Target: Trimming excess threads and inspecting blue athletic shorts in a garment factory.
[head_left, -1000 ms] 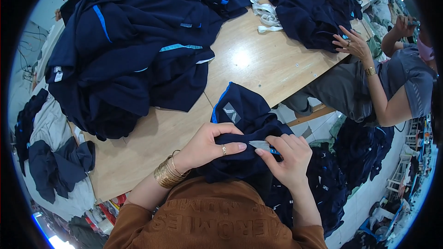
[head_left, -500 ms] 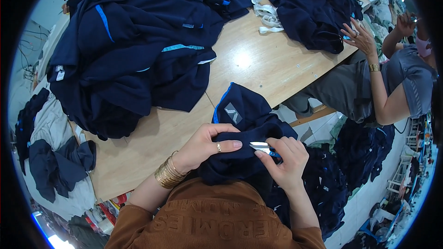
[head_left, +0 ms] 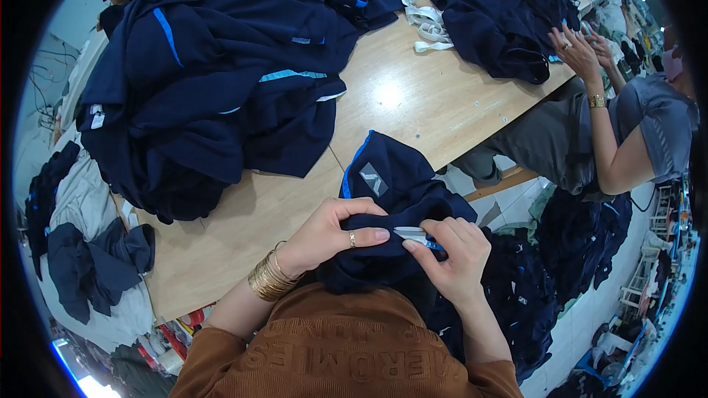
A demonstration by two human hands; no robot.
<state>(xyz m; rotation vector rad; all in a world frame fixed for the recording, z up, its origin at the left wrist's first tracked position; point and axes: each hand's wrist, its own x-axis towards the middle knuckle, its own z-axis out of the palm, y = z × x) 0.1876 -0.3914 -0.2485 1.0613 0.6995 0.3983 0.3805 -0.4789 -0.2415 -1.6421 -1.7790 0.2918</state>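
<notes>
A navy garment [head_left: 394, 153] with a blue edge strip and a grey patch hangs over the table's near edge and gathers at my body. My left hand [head_left: 330, 227] pinches a fold of it between thumb and fingers. In my right hand [head_left: 459, 254] is a pair of thread snips [head_left: 414, 234] with pale blades and a blue handle. The blades point left, close to my left thumb, over the cloth. Whether their tips touch the fabric I cannot tell.
A big heap of navy garments [head_left: 199, 81] covers the wooden table's [head_left: 383, 96] left side. White tape [head_left: 428, 26] and another navy garment [head_left: 494, 29] lie at the far right. A co-worker [head_left: 627, 125] stands at right; more garments [head_left: 516, 287] pile below the table.
My right hand and the snips have shifted slightly left toward my left thumb. The co-worker at right has lowered one hand toward the other.
</notes>
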